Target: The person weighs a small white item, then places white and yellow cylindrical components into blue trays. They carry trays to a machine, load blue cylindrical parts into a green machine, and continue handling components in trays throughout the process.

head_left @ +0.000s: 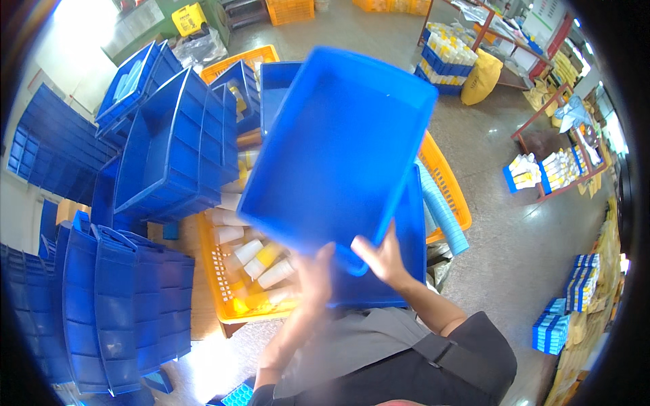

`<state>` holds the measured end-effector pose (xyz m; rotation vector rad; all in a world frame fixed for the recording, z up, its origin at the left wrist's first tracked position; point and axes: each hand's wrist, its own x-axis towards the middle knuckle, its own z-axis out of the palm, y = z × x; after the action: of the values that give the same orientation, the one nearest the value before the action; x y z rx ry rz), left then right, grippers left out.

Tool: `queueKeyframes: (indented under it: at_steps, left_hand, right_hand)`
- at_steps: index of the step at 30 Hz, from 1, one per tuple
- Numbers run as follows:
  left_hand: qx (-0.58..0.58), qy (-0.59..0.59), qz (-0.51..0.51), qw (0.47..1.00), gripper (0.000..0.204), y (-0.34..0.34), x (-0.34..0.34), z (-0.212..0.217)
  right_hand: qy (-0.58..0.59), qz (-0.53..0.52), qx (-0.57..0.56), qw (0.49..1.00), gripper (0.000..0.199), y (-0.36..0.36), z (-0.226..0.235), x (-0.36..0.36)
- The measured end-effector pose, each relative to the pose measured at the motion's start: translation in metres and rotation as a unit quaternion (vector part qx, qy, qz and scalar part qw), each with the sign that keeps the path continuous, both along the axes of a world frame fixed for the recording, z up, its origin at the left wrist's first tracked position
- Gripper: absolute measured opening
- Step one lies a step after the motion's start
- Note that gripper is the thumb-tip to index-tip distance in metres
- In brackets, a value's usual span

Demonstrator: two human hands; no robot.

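Blue bin (338,149) raised | hands (384,258) at near edge | grey floor (494,264) rightward

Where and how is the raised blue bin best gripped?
Probably by the near short rim of the raised blue bin, from the person's side, one hand toward each corner: that end faces the body, and its straight edge suits two hands. The left hand and right hand are near it.

From my remote view, I see a smooth grey floor (497,233) catching shiny reflections. White glare (84,30) washes out the upper left beside a pale wall (84,76); whether it's a window, I can't tell. Red-framed racks (483,29) stand toward the right.
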<state>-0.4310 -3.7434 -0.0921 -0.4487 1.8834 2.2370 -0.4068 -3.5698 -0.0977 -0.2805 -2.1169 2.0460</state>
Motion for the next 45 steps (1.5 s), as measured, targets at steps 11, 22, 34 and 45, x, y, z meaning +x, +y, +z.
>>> queueKeyframes:
  at_steps: [11, 22, 34, 45]
  left_hand:
    - [-0.439, 0.139, -0.092, 0.883, 0.062, -0.001, -0.026, -0.086]
    - [-0.399, -0.056, 0.035, 0.915, 0.045, -0.058, -0.088, -0.169]
    - [-0.294, -0.104, 0.282, 0.907, 0.061, -0.128, -0.160, -0.185]
    - [0.430, -0.168, 0.103, 0.881, 0.058, -0.172, 0.051, -0.109]
  right_hand:
    - [-0.071, -0.151, 0.020, 0.986, 0.049, 0.309, -0.038, -0.212]
    - [-0.132, -0.056, 0.379, 0.914, 0.056, 0.325, -0.154, -0.292]
    - [0.084, 0.152, 0.406, 0.897, 0.040, 0.163, -0.066, -0.126]
    - [-0.086, 0.291, 0.242, 0.921, 0.082, -0.074, -0.106, 0.067]
